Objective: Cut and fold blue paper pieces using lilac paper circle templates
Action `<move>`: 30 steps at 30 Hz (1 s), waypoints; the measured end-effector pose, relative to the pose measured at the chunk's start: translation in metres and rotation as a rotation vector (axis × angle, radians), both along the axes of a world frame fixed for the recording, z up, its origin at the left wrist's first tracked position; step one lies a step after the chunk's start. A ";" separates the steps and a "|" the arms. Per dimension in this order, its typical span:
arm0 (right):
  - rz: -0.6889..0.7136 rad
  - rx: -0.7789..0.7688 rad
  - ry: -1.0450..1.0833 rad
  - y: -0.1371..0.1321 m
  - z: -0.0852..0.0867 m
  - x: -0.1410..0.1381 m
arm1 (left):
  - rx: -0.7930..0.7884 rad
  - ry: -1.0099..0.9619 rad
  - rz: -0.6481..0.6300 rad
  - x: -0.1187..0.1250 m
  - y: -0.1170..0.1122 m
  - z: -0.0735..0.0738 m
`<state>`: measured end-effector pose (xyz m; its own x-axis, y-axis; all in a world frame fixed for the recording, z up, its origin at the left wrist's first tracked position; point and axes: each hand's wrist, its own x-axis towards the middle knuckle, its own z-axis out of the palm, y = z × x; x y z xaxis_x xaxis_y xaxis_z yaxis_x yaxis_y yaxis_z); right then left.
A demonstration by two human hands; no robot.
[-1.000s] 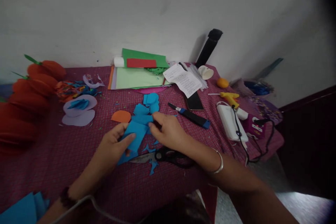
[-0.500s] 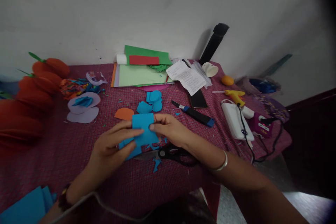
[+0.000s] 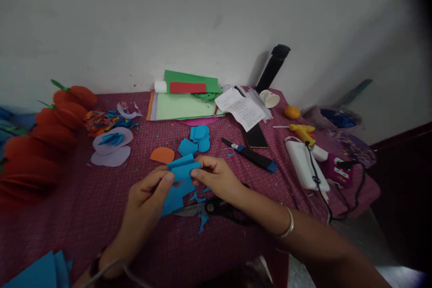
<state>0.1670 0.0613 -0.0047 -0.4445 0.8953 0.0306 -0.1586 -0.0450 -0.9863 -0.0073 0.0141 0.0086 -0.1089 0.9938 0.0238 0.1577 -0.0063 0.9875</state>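
Observation:
Between my two hands is a blue piece of paper [image 3: 183,170], partly folded over. My left hand [image 3: 148,198] pinches its left side, thumb on top. The fingers of my right hand [image 3: 216,177] are closed on its right edge. Under the held piece, more blue paper [image 3: 173,200] lies on the cloth. Black-handled scissors [image 3: 209,208] rest just below, partly hidden by my right forearm, with blue scraps [image 3: 203,221] around the blades. Beyond my hands lie cut blue paper shapes [image 3: 200,137] and an orange paper piece [image 3: 162,155].
Orange paper pumpkins [image 3: 60,121] stand at the left. A utility knife [image 3: 253,156], a phone [image 3: 257,137] and a yellow glue gun [image 3: 303,132] lie rightward, near a white power bank-like box [image 3: 305,164] with a cord. Coloured sheets [image 3: 182,106] are stacked by the wall.
The blue paper was held up flat and is now bent over into a fold. My left fingers, earlier stretched across it, have drawn back to a thumb pinch. The view has tilted slightly upward.

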 end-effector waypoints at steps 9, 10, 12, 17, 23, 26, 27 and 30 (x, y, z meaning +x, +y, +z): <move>-0.126 0.216 -0.059 -0.001 0.001 0.001 | -0.225 -0.785 0.019 0.006 0.013 0.005; -0.127 0.218 -0.064 -0.001 0.001 0.001 | -0.247 -0.773 0.016 0.006 0.013 0.003; -0.117 0.226 -0.075 -0.001 0.001 0.001 | -0.248 -0.680 0.042 0.007 0.012 0.001; -0.137 0.233 -0.102 -0.003 0.002 -0.001 | -0.204 -0.303 0.025 0.008 0.006 0.002; -0.178 0.213 -0.148 -0.006 0.007 -0.003 | -0.194 -0.179 -0.007 0.006 0.002 0.000; -0.202 0.254 -0.199 -0.006 0.008 -0.003 | -0.184 -0.176 0.003 0.005 0.000 -0.003; -0.207 0.267 -0.218 -0.007 0.008 -0.003 | -0.175 -0.165 0.007 0.004 0.000 -0.004; -0.214 0.318 -0.261 -0.007 0.008 -0.002 | -0.151 -0.118 0.007 0.005 -0.001 -0.004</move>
